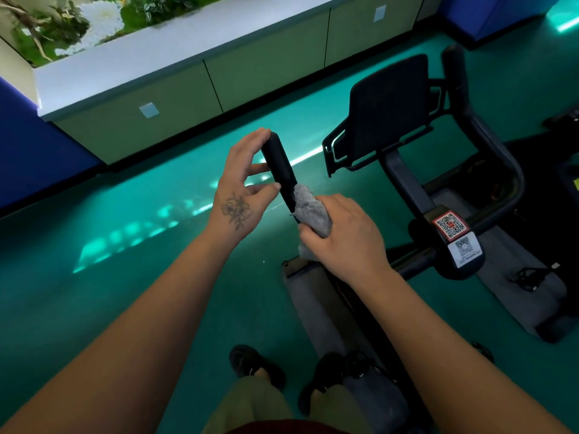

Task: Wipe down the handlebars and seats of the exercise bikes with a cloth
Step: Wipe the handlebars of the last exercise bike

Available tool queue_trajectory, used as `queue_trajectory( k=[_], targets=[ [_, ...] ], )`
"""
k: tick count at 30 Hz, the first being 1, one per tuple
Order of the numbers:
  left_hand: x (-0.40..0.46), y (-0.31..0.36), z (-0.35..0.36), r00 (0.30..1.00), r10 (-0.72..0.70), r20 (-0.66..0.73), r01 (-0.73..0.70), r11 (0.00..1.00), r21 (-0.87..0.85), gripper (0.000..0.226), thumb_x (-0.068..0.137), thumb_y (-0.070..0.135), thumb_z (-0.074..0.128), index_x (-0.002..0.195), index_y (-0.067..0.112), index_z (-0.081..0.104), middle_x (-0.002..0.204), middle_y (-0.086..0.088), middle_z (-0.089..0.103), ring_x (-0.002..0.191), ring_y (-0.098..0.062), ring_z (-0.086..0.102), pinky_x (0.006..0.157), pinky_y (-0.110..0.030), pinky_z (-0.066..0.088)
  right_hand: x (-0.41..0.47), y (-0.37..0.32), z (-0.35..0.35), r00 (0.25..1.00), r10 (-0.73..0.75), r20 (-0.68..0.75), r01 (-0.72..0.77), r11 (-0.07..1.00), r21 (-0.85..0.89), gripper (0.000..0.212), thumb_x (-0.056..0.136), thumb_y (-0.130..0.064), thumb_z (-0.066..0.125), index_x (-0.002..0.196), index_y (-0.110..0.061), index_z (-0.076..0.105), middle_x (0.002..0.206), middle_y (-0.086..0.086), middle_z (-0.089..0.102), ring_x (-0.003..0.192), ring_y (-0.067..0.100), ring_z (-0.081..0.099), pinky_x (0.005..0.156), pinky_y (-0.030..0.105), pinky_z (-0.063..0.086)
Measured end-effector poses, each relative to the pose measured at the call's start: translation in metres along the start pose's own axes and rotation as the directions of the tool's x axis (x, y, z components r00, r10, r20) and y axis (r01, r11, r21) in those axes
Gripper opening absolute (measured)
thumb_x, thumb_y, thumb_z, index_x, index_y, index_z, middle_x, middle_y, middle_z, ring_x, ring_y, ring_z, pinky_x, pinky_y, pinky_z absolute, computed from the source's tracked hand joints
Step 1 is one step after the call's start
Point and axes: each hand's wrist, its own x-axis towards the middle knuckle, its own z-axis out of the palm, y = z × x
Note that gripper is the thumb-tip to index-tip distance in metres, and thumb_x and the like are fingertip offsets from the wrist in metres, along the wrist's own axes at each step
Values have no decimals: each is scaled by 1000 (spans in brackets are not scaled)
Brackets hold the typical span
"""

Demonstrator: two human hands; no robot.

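A black exercise bike stands before me, its left handlebar grip (278, 164) sticking up toward me. My left hand (242, 189) touches the grip near its tip with spread fingertips, thumb and fingers barely curled. My right hand (344, 236) grips a grey cloth (310, 211) wrapped round the lower part of the same grip. The right handlebar (488, 145) curves round at the right. A black console screen (388, 98) sits between the bars. The seat is not in view.
Green floor all round. A low green cabinet wall with a white planter ledge (175, 54) runs along the back left. Grey mats (517, 296) lie under the bike. QR stickers (451, 227) mark the stem. My feet (253, 364) stand beside the bike's base.
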Motion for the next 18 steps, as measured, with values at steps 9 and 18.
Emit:
queue_trajectory(
  k=[9, 18],
  targets=[
    [-20, -9, 14, 999, 36, 24, -37, 997, 66, 92, 88, -12, 74, 164, 25, 38, 175, 12, 14, 129, -22, 62, 93, -26, 60, 15, -7, 2, 998, 32, 62, -35, 998, 49, 24, 94, -46, 66, 100, -23, 62, 92, -9, 59, 94, 16, 52, 72, 35, 41],
    [-34, -17, 33, 1000, -18, -2, 18, 999, 41, 93, 89, 9, 84, 164, 38, 35, 168, 7, 22, 127, -17, 59, 93, -28, 60, -31, 28, -20, 983, 51, 176, -41, 997, -60, 38, 84, -62, 58, 76, -25, 59, 75, -10, 58, 85, 18, 53, 81, 42, 46]
  ],
)
